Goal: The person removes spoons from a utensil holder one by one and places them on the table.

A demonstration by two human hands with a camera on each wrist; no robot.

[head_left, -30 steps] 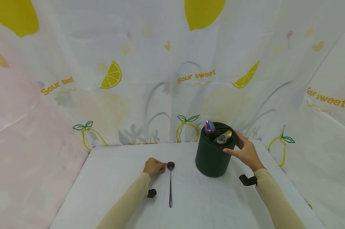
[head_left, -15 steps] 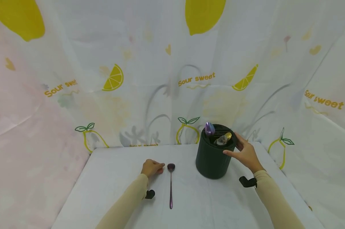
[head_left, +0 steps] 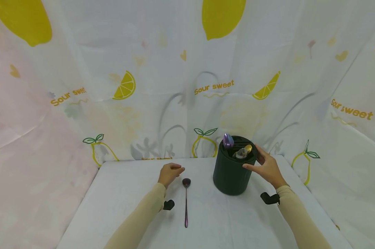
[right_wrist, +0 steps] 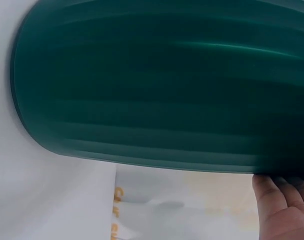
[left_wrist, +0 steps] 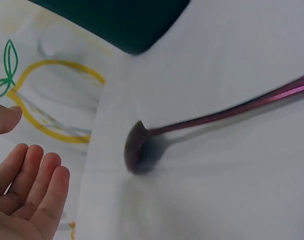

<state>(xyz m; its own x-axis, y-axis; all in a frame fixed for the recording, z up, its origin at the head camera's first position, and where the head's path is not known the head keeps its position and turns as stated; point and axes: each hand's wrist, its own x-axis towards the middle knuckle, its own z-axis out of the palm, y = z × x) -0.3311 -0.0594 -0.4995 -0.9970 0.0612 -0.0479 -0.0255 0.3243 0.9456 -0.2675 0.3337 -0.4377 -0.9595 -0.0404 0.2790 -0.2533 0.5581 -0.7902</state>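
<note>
A long-handled purple spoon (head_left: pixel 186 182) lies on the white table, bowl toward the back. Just behind and left of that bowl hovers my left hand (head_left: pixel 171 173), holding nothing; its loosely bent fingers (left_wrist: pixel 50 187) are apart from the spoon in the left wrist view. At the right stands a dark green utensil holder (head_left: pixel 232 178), upright. My right hand (head_left: pixel 267 167) grips its upper right side, thumb in front and fingers behind. The right wrist view shows the holder's ribbed wall (right_wrist: pixel 157 95) with fingertips against it. A purple spoon (head_left: pixel 228 141), a silver spoon (head_left: pixel 241 153) and a gold spoon (head_left: pixel 248 148) poke out of its top.
A white cloth with lemon prints (head_left: pixel 162 103) hangs behind the table (head_left: pixel 128 193) and along both sides. The table's back edge runs just beyond the holder.
My left hand first draws back left from the spoon's bowl, then rises and moves away toward the back. The spoon stays lying in place. My right hand keeps its grip on the holder.
</note>
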